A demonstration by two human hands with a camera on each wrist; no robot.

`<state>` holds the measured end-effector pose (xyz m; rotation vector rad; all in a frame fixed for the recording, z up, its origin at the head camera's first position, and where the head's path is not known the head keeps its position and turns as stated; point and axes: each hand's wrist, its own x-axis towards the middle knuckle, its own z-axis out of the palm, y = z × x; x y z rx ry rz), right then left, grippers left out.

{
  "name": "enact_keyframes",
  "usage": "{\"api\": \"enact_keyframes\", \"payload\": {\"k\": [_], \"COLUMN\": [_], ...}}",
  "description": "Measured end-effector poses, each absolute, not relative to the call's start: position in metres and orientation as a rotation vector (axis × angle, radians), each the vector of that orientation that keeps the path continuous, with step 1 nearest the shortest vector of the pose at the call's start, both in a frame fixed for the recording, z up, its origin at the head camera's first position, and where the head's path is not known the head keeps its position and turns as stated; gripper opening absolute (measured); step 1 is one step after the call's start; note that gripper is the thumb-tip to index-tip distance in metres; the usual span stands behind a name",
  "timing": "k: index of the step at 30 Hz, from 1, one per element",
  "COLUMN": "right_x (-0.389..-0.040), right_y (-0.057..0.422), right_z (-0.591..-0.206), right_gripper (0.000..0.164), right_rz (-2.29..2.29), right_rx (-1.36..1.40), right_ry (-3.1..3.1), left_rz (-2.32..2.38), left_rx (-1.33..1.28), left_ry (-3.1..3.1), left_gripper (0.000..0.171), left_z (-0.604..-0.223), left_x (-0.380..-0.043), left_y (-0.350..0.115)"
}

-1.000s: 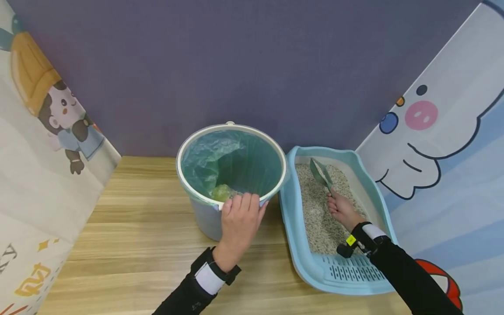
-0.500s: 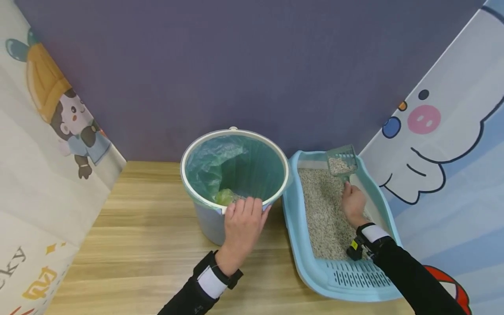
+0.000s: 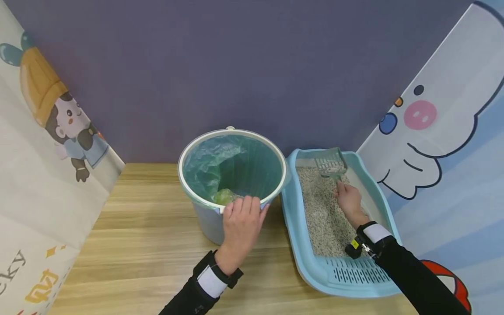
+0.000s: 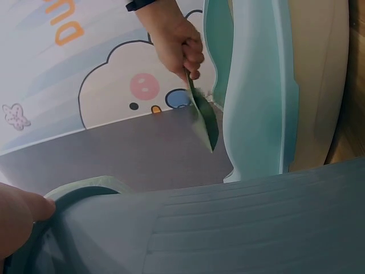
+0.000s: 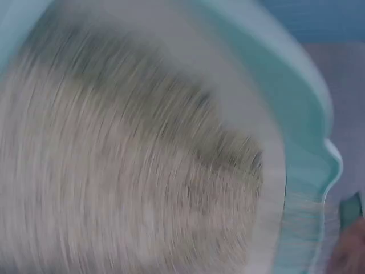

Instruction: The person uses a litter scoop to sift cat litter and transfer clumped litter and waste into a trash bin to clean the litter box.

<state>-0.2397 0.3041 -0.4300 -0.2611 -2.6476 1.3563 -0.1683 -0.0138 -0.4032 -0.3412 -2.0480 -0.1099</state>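
My left hand (image 3: 243, 225) grips the front rim of a grey waste bin (image 3: 208, 221), fingers hooked over the edge. A green plastic liner (image 3: 252, 162) covers the inside, and a yellow-green lump (image 3: 223, 197) lies in it near my fingers. My right hand (image 3: 350, 201) holds the handle of a green slotted litter scoop (image 3: 330, 162) above the far end of a light blue litter tray (image 3: 293, 245). Some litter sits in the scoop. Grey-beige cat litter (image 3: 320, 214) spreads over the tray floor. The right wrist view is blurred; the scoop (image 5: 351, 211) shows only partly there.
Bin and tray stand side by side on a wood-patterned surface (image 3: 130, 236). Behind them rises a dark grey-purple wall (image 3: 236, 65). Printed cartoon panels flank both sides, the right panel (image 3: 445, 175) close beside the tray. A slotted ledge (image 3: 358, 274) forms the tray's near end.
The scoop has come up from the litter, turned from edge-on to flat and swung right, then slightly back left. Less litter shows in it than half a second ago. My left hand stays on the rim.
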Motion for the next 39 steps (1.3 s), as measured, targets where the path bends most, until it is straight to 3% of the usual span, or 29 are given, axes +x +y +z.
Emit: {"api": "enact_keyframes", "payload": {"k": [3,5,8,12,15,18,21,24,27,30,33,39], "right_x": [-0.240,-0.240,-0.239,-0.237,-0.237,-0.237,-0.237,-0.235,-0.234,-0.232,-0.232,-0.233], "right_y": [0.302,0.303,0.307,0.313,0.314,0.312,0.309,0.307,0.307,0.308,0.309,0.305], "right_z": [-0.430,-0.428,-0.421,-0.413,-0.409,-0.411,-0.416,-0.422,-0.426,-0.423,-0.414,-0.383], "right_gripper": [0.044,0.044,0.040,0.032,0.033,0.034,0.039,0.047,0.049,0.051,0.049,0.029], "right_rz": [0.615,0.562,1.188,2.570,3.000,2.784,1.918,1.014,0.682,0.821,1.246,2.137], "right_rx": [-0.198,-0.190,-0.235,-0.449,-0.535,-0.466,-0.342,-0.300,-0.215,-0.265,-0.402,-0.419], "right_ry": [-2.656,-2.640,-2.655,-2.054,-1.660,-1.875,-2.453,-2.647,-2.609,-2.623,-2.615,-2.300], "left_rz": [-0.110,-0.109,-0.113,-0.114,-0.113,-0.116,-0.119,-0.119,-0.115,-0.114,-0.117,-0.116], "left_rx": [-0.339,-0.340,-0.340,-0.341,-0.343,-0.346,-0.351,-0.355,-0.352,-0.350,-0.355,-0.358], "left_ry": [-2.048,-2.051,-2.056,-2.063,-2.065,-2.071,-2.073,-2.067,-2.058,-2.058,-2.062,-2.063], "left_gripper": [0.033,0.033,0.033,0.033,0.034,0.033,0.033,0.033,0.033,0.033,0.033,0.034], "left_z": [-0.405,-0.405,-0.406,-0.406,-0.406,-0.406,-0.405,-0.404,-0.403,-0.402,-0.402,-0.403], "left_x": [-0.168,-0.168,-0.168,-0.167,-0.166,-0.165,-0.166,-0.167,-0.168,-0.168,-0.168,-0.167], "left_y": [-0.014,-0.015,-0.015,-0.015,-0.015,-0.015,-0.015,-0.015,-0.015,-0.014,-0.014,-0.013]}}
